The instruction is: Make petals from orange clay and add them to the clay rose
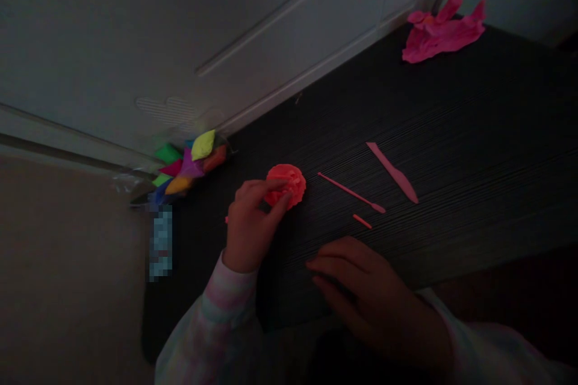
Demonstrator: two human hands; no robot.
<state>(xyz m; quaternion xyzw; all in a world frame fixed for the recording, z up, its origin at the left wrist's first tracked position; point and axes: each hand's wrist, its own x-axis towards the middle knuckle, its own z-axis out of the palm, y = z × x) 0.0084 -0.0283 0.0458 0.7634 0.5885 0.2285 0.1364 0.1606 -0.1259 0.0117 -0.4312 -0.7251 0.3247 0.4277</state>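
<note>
Nearest, the right hand [361,289] rests loosely curled, thumb and fingers parted, seemingly gripping nothing. Farther left, the left hand's [255,216] fingers pinch the folded middle of a round coral clay piece [297,183] on the desk [460,132], likely steadying its ridges. Rightward lie a short stick [362,221], thin tool [352,194] and flat knife [394,174], probably for easy reach. Bright packets [192,162] sit far left, a pink lump [442,37] far right, apparently set aside.

Work area: dim light
Dark, grained table [487,132] stands against pale panelled wall [271,6]; brownish floor [67,264] lies at left
</note>
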